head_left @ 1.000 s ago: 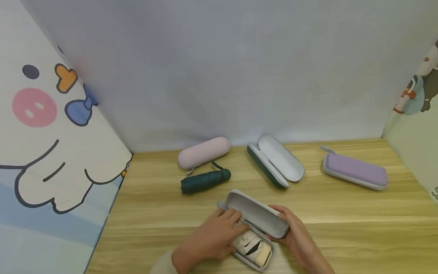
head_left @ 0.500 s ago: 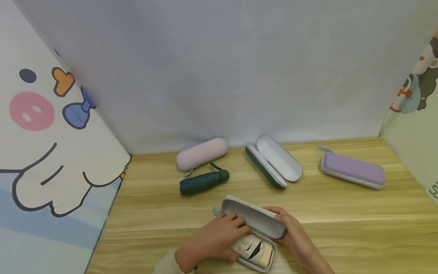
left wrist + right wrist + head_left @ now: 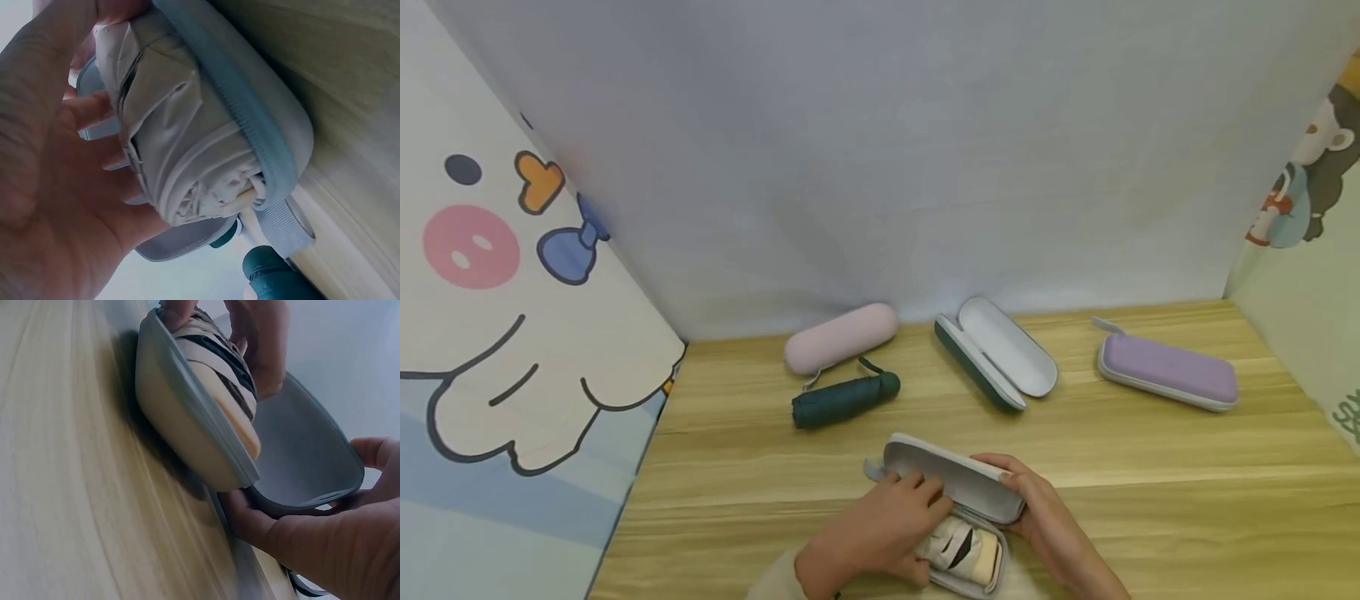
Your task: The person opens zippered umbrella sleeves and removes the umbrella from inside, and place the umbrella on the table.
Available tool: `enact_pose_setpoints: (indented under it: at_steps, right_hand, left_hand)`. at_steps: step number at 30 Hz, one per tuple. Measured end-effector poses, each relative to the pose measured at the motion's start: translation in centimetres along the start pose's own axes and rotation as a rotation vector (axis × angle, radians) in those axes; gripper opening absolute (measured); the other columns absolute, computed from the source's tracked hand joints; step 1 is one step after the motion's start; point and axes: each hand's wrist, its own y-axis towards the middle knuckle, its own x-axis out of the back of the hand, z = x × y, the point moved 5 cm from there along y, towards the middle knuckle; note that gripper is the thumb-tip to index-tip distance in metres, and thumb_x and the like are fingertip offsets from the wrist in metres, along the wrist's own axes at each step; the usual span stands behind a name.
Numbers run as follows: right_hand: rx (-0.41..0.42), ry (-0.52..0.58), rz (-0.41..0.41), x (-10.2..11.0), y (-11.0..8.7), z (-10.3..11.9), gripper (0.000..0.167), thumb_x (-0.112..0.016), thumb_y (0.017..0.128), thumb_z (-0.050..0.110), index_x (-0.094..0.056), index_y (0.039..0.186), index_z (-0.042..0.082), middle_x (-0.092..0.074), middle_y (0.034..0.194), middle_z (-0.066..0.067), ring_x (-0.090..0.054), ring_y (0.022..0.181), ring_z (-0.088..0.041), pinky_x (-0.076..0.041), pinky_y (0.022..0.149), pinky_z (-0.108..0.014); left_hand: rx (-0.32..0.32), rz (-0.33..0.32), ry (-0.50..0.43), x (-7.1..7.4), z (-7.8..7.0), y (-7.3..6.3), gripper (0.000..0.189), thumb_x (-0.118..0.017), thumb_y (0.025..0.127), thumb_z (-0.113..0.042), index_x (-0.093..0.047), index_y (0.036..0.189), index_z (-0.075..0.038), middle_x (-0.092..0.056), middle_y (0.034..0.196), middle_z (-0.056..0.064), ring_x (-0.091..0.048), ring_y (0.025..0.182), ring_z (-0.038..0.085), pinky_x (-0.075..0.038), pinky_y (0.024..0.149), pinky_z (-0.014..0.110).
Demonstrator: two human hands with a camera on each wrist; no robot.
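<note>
In the head view, a zip case stands unfolded near the front, its grey-lined lid [image 3: 970, 486] tipped up behind its lower half. A compact beige folded umbrella [image 3: 973, 557] lies in that lower half. My left hand [image 3: 883, 525] reaches over its left end, thumb on the near side and fingers on the far side, gripping it. The left wrist view shows the gathered cloth end of the umbrella [image 3: 181, 125] beside the palm. My right hand [image 3: 1041, 512] holds the lid at its right end; in the right wrist view the thumb and fingers wrap the lid [image 3: 306, 450].
Behind lie a dark green folded umbrella [image 3: 846, 400], a pink case [image 3: 841, 337], an unfolded green-and-white case [image 3: 1009, 346] and a purple case [image 3: 1168, 367] on the wooden table [image 3: 737, 467]. A white cloth wall [image 3: 925, 167] rises at the back.
The case has shifted slightly left and toward me. My left hand has moved a little lower and to the right over the umbrella, while the right hand keeps holding the lid.
</note>
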Motion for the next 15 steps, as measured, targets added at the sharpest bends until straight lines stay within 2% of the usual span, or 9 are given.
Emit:
enact_pose_setpoints:
  at_steps: [3, 7, 11, 15]
  right_hand:
    - [-0.006, -0.005, -0.005, 0.1, -0.1, 0.0, 0.053, -0.034, 0.113, 0.035, -0.041, 0.157, 0.006, -0.054, 0.151, 0.001, -0.056, 0.132, -0.02, -0.05, 0.104, -0.037]
    - [-0.013, -0.015, -0.008, 0.2, -0.2, 0.0, 0.053, -0.034, 0.113, 0.036, -0.042, 0.156, 0.006, -0.052, 0.152, -0.004, -0.055, 0.132, -0.022, -0.05, 0.104, -0.038]
    - [-0.003, -0.026, -0.022, 0.5, -0.5, 0.0, 0.052, -0.034, 0.113, 0.035, -0.043, 0.155, 0.005, -0.056, 0.147, 0.001, -0.056, 0.13, -0.023, -0.051, 0.101, -0.039]
    - [0.032, -0.024, -0.031, 1.3, -0.9, 0.1, 0.049, -0.033, 0.114, 0.032, -0.045, 0.154, 0.005, -0.061, 0.14, 0.012, -0.057, 0.128, -0.018, -0.053, 0.101, -0.036]
  left_hand:
    - [0.009, -0.008, -0.016, -0.2, 0.0, -0.1, 0.05, -0.082, 0.074, -0.051, -0.062, 0.113, -0.025, -0.06, 0.103, -0.007, -0.055, 0.084, 0.008, -0.045, 0.07, 0.026]
    - [0.013, -0.054, -0.018, 0.1, -0.1, -0.3, 0.046, -0.081, 0.073, -0.049, -0.061, 0.109, -0.028, -0.061, 0.103, -0.008, -0.057, 0.086, 0.009, -0.044, 0.072, 0.026]
    - [0.038, -0.134, -0.018, 1.4, 0.0, -0.8, 0.048, -0.08, 0.072, -0.049, -0.064, 0.113, -0.029, -0.062, 0.108, -0.008, -0.058, 0.092, 0.01, -0.045, 0.075, 0.027]
    - [0.117, -0.202, -0.04, 3.4, 1.2, -1.7, 0.053, -0.08, 0.07, -0.047, -0.066, 0.117, -0.028, -0.062, 0.11, -0.006, -0.058, 0.097, 0.012, -0.05, 0.078, 0.03]
